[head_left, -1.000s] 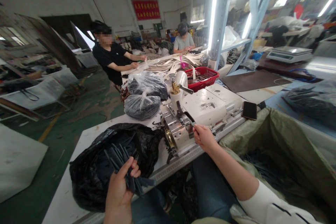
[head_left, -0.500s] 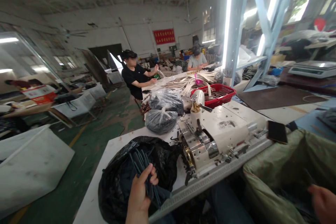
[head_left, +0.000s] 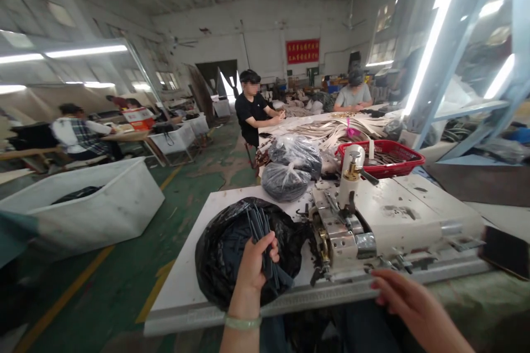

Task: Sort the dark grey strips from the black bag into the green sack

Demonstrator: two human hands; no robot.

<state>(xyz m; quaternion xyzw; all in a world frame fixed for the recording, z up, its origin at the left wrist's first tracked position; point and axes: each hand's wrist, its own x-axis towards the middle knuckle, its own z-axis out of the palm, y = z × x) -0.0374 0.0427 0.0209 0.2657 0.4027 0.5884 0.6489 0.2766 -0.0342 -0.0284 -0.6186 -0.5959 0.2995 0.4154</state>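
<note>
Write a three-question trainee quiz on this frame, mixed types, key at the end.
1. Multiple choice. The left hand is holding:
a) scissors
b) dark strips
c) a cup

2. True or false: the phone lies to the right of the right hand.

3. Fill in the colour: the basket beyond the machine is ____.

Key: 1. b; 2. true; 3. red
</note>
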